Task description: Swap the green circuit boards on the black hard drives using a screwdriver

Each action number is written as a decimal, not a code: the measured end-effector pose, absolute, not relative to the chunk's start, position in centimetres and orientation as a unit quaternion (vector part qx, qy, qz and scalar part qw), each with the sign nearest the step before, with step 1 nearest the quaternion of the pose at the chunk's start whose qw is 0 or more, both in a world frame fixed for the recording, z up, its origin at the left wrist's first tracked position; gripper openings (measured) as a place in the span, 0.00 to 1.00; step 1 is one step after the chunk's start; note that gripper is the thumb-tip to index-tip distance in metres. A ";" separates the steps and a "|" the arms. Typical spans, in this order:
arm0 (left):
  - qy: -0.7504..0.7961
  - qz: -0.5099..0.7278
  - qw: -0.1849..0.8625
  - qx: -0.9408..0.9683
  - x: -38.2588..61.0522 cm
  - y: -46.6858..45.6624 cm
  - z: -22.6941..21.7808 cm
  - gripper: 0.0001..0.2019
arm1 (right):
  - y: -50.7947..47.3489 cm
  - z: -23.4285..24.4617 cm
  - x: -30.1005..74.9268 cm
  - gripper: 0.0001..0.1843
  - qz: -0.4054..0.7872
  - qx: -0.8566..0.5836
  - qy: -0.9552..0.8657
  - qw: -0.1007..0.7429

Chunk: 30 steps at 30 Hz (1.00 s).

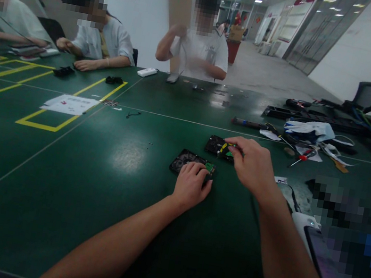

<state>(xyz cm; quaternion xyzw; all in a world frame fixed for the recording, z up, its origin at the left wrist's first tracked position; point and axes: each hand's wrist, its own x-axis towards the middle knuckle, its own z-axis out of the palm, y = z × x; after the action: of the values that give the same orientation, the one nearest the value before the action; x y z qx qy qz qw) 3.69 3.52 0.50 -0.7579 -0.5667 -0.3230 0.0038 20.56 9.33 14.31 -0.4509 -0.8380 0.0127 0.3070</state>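
A hard drive (182, 160) lies on the green table, its black casing at the left and a green circuit board at its right end. My left hand (192, 183) is closed on the right part of this drive, with fingertips over the board and the thumb at its near edge. Just beyond lies a second hard drive (212, 144), also black with some green. Above its right side is my right hand (248, 162), thumb and forefinger pinched at a small yellow-and-black piece (223, 147). What that piece is does not show clearly, and my fingers hide the drive's right end.
Tiny screws (150, 143) lie left of the drives. At the right are a red-handled screwdriver (303, 157), white gloves (311, 130) and a tablet-like device (324, 264). A paper sheet (71, 104) lies left. Across the table sits a person (201, 48); two others sit at the left.
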 end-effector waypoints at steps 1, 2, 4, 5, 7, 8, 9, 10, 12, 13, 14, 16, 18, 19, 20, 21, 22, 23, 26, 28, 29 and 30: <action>-0.567 -0.324 0.003 -0.757 3.7 3.5 0.6 0.10 | 9.3 14.3 20.5 0.14 0.013 -0.452 -0.838 0.306; -0.566 -0.324 0.002 -0.758 3.8 3.5 0.6 0.09 | 9.4 14.3 20.5 0.13 0.013 -0.454 -0.837 0.305; -0.565 -0.327 -0.001 -0.758 3.8 3.5 0.6 0.09 | 9.4 14.3 20.4 0.11 0.012 -0.457 -0.835 0.307; -0.565 -0.330 -0.002 -0.757 3.8 3.5 0.6 0.09 | 9.4 14.2 20.3 0.09 0.011 -0.460 -0.833 0.308; -0.568 -0.335 -0.005 -0.751 3.8 3.5 0.5 0.09 | 9.4 14.2 20.3 0.06 0.004 -0.468 -0.827 0.310; -0.570 -0.339 -0.005 -0.748 3.8 3.5 0.5 0.09 | 9.3 14.2 20.3 0.06 -0.001 -0.474 -0.824 0.310; -0.571 -0.341 -0.006 -0.747 3.8 3.6 0.4 0.10 | 9.3 14.1 20.2 0.06 -0.008 -0.479 -0.821 0.310; -0.570 -0.345 -0.007 -0.746 3.7 3.6 0.3 0.10 | 9.3 14.1 20.2 0.07 -0.016 -0.484 -0.818 0.310; -0.566 -0.354 -0.011 -0.744 3.7 3.7 0.3 0.10 | 9.3 14.0 20.2 0.09 -0.026 -0.490 -0.815 0.310; -0.563 -0.360 -0.013 -0.744 3.7 3.7 0.2 0.09 | 9.3 14.0 20.3 0.10 -0.029 -0.491 -0.814 0.310; -0.559 -0.365 -0.014 -0.744 3.7 3.7 0.2 0.09 | 9.3 14.0 20.3 0.10 -0.028 -0.489 -0.814 0.310; -0.546 -0.370 -0.017 -0.751 3.7 3.7 0.3 0.07 | 9.3 14.1 20.3 0.11 -0.019 -0.478 -0.821 0.312; -0.532 -0.369 -0.021 -0.762 3.7 3.6 0.4 0.06 | 9.3 14.2 20.4 0.13 -0.003 -0.456 -0.832 0.314; -0.524 -0.365 -0.023 -0.769 3.8 3.5 0.4 0.06 | 9.3 14.3 20.4 0.14 0.005 -0.446 -0.837 0.317; -0.517 -0.360 -0.026 -0.776 3.9 3.4 0.5 0.06 | 9.3 14.3 20.4 0.15 0.013 -0.438 -0.840 0.319; -0.509 -0.354 -0.028 -0.784 4.0 3.3 0.5 0.07 | 9.3 14.3 20.4 0.16 0.018 -0.434 -0.841 0.322; -0.501 -0.348 -0.031 -0.792 4.1 3.2 0.5 0.08 | 9.3 14.3 20.3 0.16 0.023 -0.433 -0.841 0.323; -0.492 -0.340 -0.033 -0.801 4.2 3.1 0.6 0.08 | 9.2 14.3 20.3 0.17 0.025 -0.433 -0.840 0.325; -0.459 -0.313 -0.033 -0.831 4.5 2.8 0.6 0.10 | 9.1 14.3 20.2 0.17 0.025 -0.436 -0.838 0.327; -0.437 -0.294 -0.025 -0.850 4.6 2.7 0.8 0.11 | 9.1 14.3 20.2 0.16 0.023 -0.437 -0.837 0.329; -0.426 -0.287 -0.021 -0.858 4.8 2.6 0.8 0.12 | 9.0 14.3 20.2 0.16 0.022 -0.438 -0.836 0.329; -0.419 -0.281 -0.017 -0.863 4.9 2.4 1.0 0.13 | 9.0 14.3 20.1 0.15 0.020 -0.438 -0.836 0.329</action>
<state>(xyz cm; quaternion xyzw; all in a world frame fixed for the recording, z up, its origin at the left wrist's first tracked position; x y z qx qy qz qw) 4.89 2.37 0.96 -0.8634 -0.4188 -0.2810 -0.0166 20.11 9.02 14.27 -0.4381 -0.8362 0.0201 0.3294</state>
